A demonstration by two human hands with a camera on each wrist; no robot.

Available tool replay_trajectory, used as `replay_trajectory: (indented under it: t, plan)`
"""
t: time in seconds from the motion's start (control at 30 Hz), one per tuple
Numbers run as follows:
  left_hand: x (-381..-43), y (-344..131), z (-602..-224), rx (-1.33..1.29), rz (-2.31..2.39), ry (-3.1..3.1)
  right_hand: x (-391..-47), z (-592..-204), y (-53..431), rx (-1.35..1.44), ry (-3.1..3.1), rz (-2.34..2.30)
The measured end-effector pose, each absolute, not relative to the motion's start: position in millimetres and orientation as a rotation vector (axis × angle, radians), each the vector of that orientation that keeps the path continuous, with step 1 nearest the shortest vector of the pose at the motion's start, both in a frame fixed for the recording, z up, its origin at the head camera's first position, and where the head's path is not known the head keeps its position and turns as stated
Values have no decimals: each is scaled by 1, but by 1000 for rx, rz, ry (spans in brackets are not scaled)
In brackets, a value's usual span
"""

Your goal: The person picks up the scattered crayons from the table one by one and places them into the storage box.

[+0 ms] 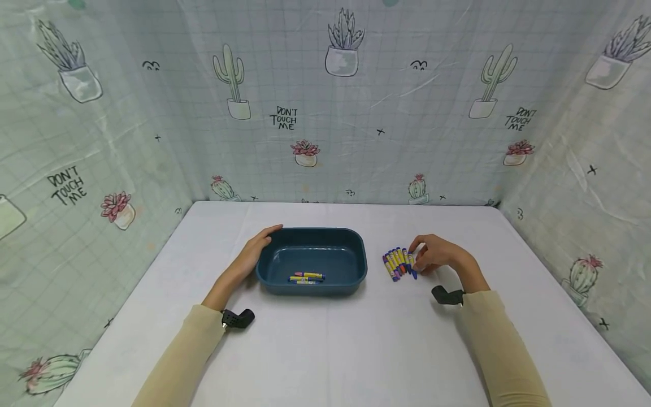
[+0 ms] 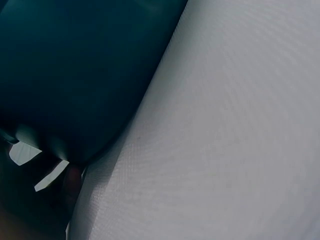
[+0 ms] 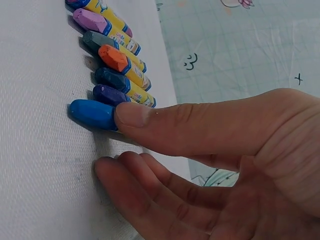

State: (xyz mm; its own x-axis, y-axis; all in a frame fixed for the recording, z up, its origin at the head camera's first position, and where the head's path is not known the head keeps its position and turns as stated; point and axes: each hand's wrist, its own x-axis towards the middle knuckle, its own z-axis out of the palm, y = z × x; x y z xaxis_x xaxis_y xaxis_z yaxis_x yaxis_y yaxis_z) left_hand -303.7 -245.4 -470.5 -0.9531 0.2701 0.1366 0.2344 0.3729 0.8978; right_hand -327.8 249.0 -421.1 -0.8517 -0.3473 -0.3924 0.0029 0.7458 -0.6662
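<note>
My left hand point(image 1: 252, 250) grips the left end of a dark teal plastic basin point(image 1: 311, 290), its fingers along the far left corner. In the left wrist view the basin's outer wall point(image 2: 80, 75) fills the upper left, with dark fingers point(image 2: 72, 182) at its edge. Several crayons point(image 1: 310, 276) lie inside the basin. My right hand point(image 1: 436, 251) is at the right end of a row of crayons point(image 1: 394, 262). Its thumb presses a blue crayon point(image 3: 92, 114); the index fingertip is hidden behind the thumb in the right wrist view. The other fingers curve below, apart from the crayon.
Beside the blue crayon lie purple, dark blue, orange point(image 3: 114, 57), grey-green and pink crayons in yellow wrappers. A white cloth covers the table point(image 1: 325, 350). Curtains point(image 1: 325, 113) printed with cacti stand behind and at both sides.
</note>
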Motion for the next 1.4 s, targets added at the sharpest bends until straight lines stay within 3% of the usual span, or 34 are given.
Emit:
replay_trajectory:
  t: [0.7, 1.0, 1.23, 1.4]
  plan:
    - [-301, -243, -468, 451, 1699, 2550, -324, -422, 247, -205, 2374, -1099]
    - [-283, -235, -440, 488, 1663, 2560, -322, -415, 248, -248, 2385, -1134]
    - [-306, -243, -469, 470, 1674, 2573, -320, -405, 242, -295, 2400, -1156]
    - [-306, -244, -470, 467, 1678, 2582, -322, -396, 235, -329, 2403, -1137]
